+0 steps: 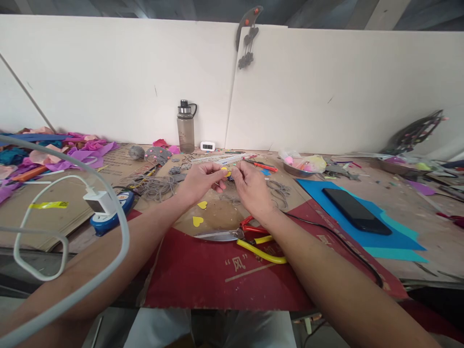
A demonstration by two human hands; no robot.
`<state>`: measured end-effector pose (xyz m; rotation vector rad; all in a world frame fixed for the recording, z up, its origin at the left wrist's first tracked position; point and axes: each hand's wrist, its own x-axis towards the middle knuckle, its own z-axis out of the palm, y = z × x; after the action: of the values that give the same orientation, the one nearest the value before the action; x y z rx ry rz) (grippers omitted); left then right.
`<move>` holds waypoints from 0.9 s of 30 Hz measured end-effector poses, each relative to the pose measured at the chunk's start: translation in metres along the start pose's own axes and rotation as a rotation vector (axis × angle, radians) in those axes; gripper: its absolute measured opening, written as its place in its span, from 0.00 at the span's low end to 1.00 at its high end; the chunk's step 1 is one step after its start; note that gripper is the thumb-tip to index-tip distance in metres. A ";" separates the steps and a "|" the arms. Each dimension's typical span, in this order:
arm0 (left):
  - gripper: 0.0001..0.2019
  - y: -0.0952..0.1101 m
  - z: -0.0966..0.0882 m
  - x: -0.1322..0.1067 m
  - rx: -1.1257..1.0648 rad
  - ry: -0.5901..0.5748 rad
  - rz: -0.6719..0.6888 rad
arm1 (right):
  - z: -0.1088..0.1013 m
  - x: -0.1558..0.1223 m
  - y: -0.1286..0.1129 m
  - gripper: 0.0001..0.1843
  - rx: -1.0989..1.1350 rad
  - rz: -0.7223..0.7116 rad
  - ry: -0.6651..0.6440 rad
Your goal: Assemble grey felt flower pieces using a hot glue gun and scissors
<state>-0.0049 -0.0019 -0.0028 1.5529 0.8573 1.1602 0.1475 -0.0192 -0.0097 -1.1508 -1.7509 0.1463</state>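
Note:
My left hand (pixel 201 183) and my right hand (pixel 253 187) meet above the middle of the table, fingers pinched. A small yellow piece (pixel 226 170) shows at the fingertips of my left hand. My right fingers are closed right beside it; what they grip, if anything, is too small to make out. Below my hands, two yellow paper hearts (pixel 197 221) lie on the brown cardboard (pixel 221 215). Scissors (pixel 217 236) with red handles and pliers (pixel 263 251) with yellow grips lie under my right wrist. Tangled grey cord (pixel 155 187) lies left of my hands.
A black phone (pixel 357 211) rests on blue sheets (pixel 326 193) at right. At the back stand a bottle (pixel 186 128) and a small white clock (pixel 208 146). A white cable (pixel 123 232) with a charger (pixel 99 202) hangs across the left foreground. Coloured scraps (pixel 79 152) are heaped at left.

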 end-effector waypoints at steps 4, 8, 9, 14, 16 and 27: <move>0.12 0.001 0.000 -0.001 -0.025 -0.013 -0.005 | 0.000 0.000 0.000 0.17 -0.055 0.003 0.004; 0.12 0.000 0.000 0.000 -0.056 -0.027 -0.010 | 0.000 -0.001 -0.001 0.19 -0.065 0.022 -0.006; 0.12 0.000 0.000 0.000 -0.061 -0.029 -0.010 | 0.000 -0.001 -0.001 0.19 -0.063 0.027 -0.006; 0.12 0.001 0.000 -0.001 -0.065 -0.030 -0.012 | 0.002 -0.001 0.001 0.23 -0.012 0.054 -0.013; 0.12 0.001 0.000 -0.001 -0.067 -0.033 -0.011 | 0.003 -0.001 0.002 0.25 0.021 0.063 -0.014; 0.14 0.002 0.000 -0.001 -0.061 -0.071 -0.008 | 0.003 0.001 0.008 0.32 0.184 0.118 0.016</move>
<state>-0.0051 -0.0036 -0.0017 1.5303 0.7737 1.1091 0.1502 -0.0128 -0.0148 -1.1172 -1.6193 0.3615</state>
